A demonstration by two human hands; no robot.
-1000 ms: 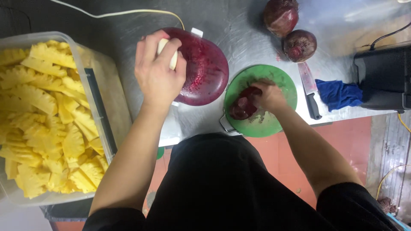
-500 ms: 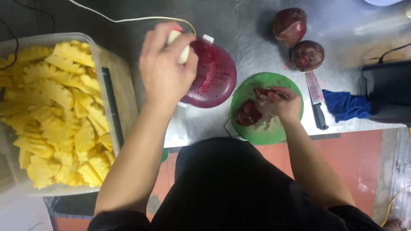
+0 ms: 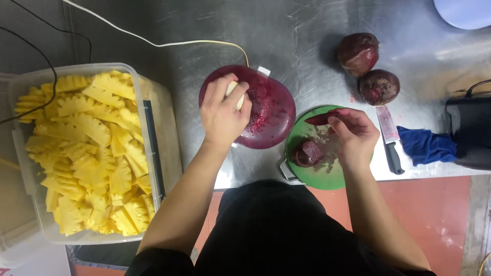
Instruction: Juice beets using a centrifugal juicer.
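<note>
Closest to the person, a green round board (image 3: 327,176) sits at the edge of the shiny metal table (image 3: 286,30), and a dark red chunk of beet (image 3: 308,152) lies on it with small bits around it. The right hand (image 3: 353,135) is over the board, and its fingers are pinched on a thin red slice of beet (image 3: 321,118), lifted a little above the chunk. Just to the left, the left hand (image 3: 222,115) is curled tight around a pale white handle (image 3: 234,94) that stands on the dark red round lid (image 3: 268,110) of a machine. To the right of the board lie a knife (image 3: 389,140) with a red-stained blade and a crumpled blue cloth (image 3: 427,145), next to a black box (image 3: 470,135). On the far left is a big clear tub (image 3: 148,133) full of yellow pineapple pieces (image 3: 82,148). Farther back on the table are two whole beets (image 3: 369,69), side by side, and a thin yellow cord (image 3: 169,43) runs across the table to the red lid.
</note>
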